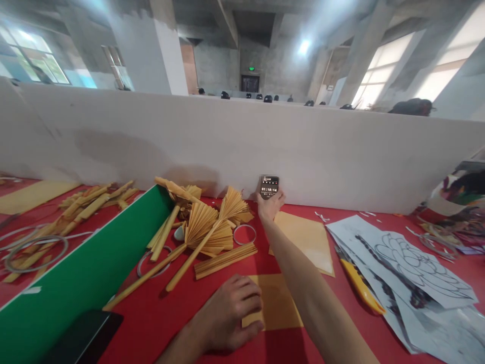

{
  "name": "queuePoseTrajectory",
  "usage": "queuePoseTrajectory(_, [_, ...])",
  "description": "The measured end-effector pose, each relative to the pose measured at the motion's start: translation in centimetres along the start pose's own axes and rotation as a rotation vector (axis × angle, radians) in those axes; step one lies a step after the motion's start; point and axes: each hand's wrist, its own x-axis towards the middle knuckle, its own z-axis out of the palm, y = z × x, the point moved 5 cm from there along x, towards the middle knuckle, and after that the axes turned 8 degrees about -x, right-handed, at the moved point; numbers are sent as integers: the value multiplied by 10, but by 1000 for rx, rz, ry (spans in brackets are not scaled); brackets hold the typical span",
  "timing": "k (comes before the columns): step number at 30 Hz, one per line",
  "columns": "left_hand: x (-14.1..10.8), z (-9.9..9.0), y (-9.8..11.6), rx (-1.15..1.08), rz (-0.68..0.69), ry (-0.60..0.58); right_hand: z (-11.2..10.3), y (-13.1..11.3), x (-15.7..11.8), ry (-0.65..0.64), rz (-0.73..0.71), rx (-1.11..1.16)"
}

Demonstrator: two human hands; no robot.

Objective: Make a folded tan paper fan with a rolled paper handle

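My right hand [271, 206] reaches forward to the white partition, its fingers around a small dark device [270, 187] whose lit screen reads 01:18:14. My left hand [233, 313] rests at the left edge of a square sheet of yellow-brown paper [278, 303]; its fingers are loosely bent, with the thumb apart from them. Beyond it lies a narrow pleated paper strip [226, 261]. Pleated paper fans [207, 227] on rolled paper sticks [193, 258] are heaped to the left. Behind my right forearm, another yellow paper sheet [306, 240] lies flat.
A green board [102, 253] divides the red table on the left, with a black flat object [85, 336] beside it. On the right are a yellow utility knife [361, 285] and drawing sheets [417, 263]. A tape ring [244, 234] lies mid-table. The white partition [227, 136] spans the back.
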Motion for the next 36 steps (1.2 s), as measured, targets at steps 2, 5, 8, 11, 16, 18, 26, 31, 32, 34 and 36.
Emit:
queuePoseTrajectory(2, [0, 0, 1, 4, 2, -1, 1, -1, 1, -15, 7, -9])
queuePoseTrajectory(5, [1, 0, 1, 17, -5, -14, 0, -2, 3, -56, -10, -15])
queuePoseTrajectory(8, [1, 0, 1, 26, -17, -34, -10, 4, 3, -101, -71, -4])
queuePoseTrajectory(11, [0, 0, 2, 19, -24, -56, -35, 23, -5, -148, -150, 18])
queuePoseTrajectory(16, [-3, 2, -1, 26, -40, -58, -107, 72, -53, -253, -323, 110])
queuePoseTrajectory(18, [-4, 3, -4, 34, -33, -31, -142, 84, -83, -342, -492, 150])
queuePoseTrajectory(26, [-3, 5, -5, 45, 19, -8, -231, 85, -174, -776, -1041, -92])
queuePoseTrajectory(31, [-5, 2, -11, -79, -66, 81, -234, 73, -184, -740, -1285, -348])
queuePoseTrajectory(32, [-6, 2, -13, -96, -79, 90, -232, 70, -186, -717, -1346, -409])
queuePoseTrajectory(34, [-7, 2, -15, -117, -93, 100, -230, 63, -190, -675, -1450, -510])
queuePoseTrajectory(36, [-7, 3, -16, -128, -102, 100, -228, 55, -193, -646, -1500, -568])
